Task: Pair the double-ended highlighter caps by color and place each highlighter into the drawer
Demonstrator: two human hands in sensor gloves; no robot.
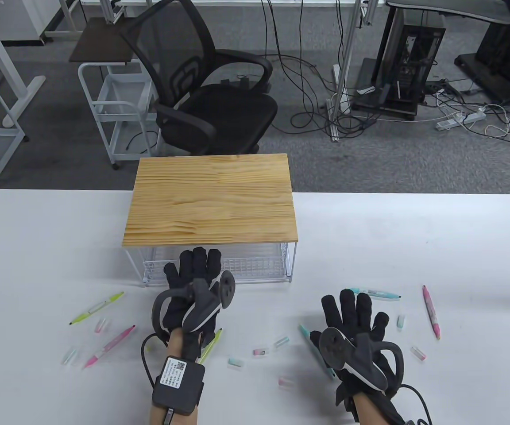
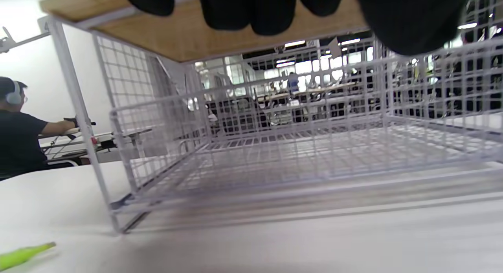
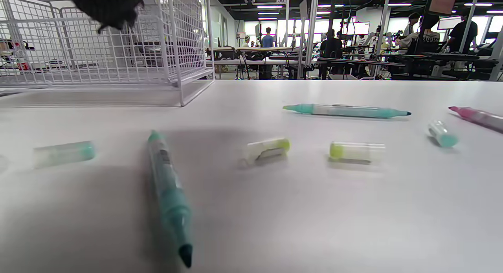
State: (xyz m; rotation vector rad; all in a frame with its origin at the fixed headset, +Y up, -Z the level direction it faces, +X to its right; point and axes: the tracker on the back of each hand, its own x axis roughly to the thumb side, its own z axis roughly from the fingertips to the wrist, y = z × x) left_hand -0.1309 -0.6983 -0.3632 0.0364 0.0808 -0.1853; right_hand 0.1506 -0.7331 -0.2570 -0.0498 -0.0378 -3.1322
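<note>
A white wire drawer [image 1: 255,265] sits under a wooden top [image 1: 210,206]; it fills the left wrist view [image 2: 275,147]. My left hand [image 1: 197,261] reaches to the drawer's front with straight fingers [image 2: 251,10] and holds nothing. My right hand [image 1: 354,310] lies spread and open over the table, above a teal highlighter [image 1: 304,330] that is uncapped [image 3: 169,190]. A second teal highlighter [image 1: 376,293] and a pink one [image 1: 431,312] lie to the right. On the left lie a yellow-green highlighter [image 1: 97,307] and a pink one [image 1: 110,340]. Another yellow-green one [image 1: 210,345] lies partly under my left wrist.
Loose caps are scattered across the table: a teal cap [image 1: 236,362], a pink cap [image 1: 286,381], a teal cap [image 1: 400,321] and two yellow caps [image 3: 269,149] [image 3: 355,152] near my right hand. A black office chair [image 1: 215,102] stands beyond the table.
</note>
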